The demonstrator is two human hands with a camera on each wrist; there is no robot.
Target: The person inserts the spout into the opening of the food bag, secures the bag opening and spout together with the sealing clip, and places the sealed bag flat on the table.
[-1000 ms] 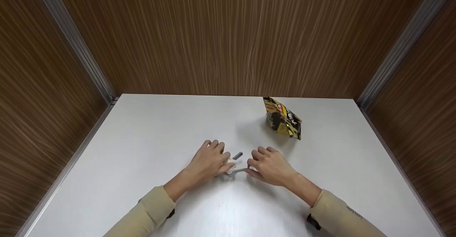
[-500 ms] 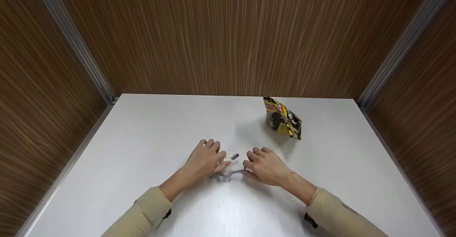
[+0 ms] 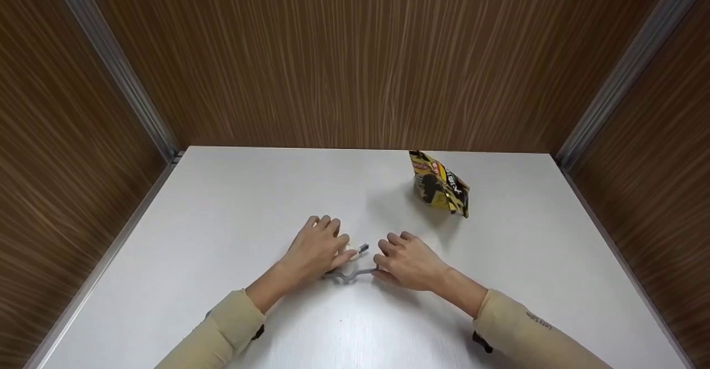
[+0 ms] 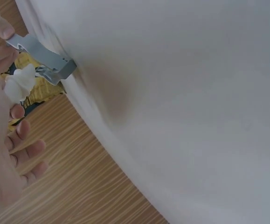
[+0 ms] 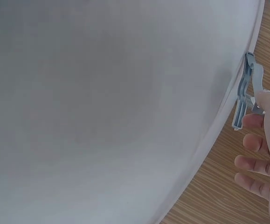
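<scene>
A small grey clip (image 3: 350,273) with a white part (image 3: 345,242) lies on the white table (image 3: 233,213) between my two hands. My left hand (image 3: 336,249) pinches its left end, thumb against the white part. My right hand (image 3: 386,259) pinches the right end of the clip's lower arm. In the left wrist view the grey clip (image 4: 44,55) and white part (image 4: 20,82) sit at my left hand's fingers (image 4: 18,140). The right wrist view shows the clip (image 5: 243,100) on edge beside my right hand's fingers (image 5: 255,141).
A yellow and black snack bag (image 3: 440,185) stands at the back right of the table, apart from both hands. Wood-grain walls (image 3: 355,58) close the table in at the back and on both sides. Beige sleeves cover both forearms.
Both hands have slid a little left and toward me with the clip. The clip's lower arm now lies lower and further left between the hands.
</scene>
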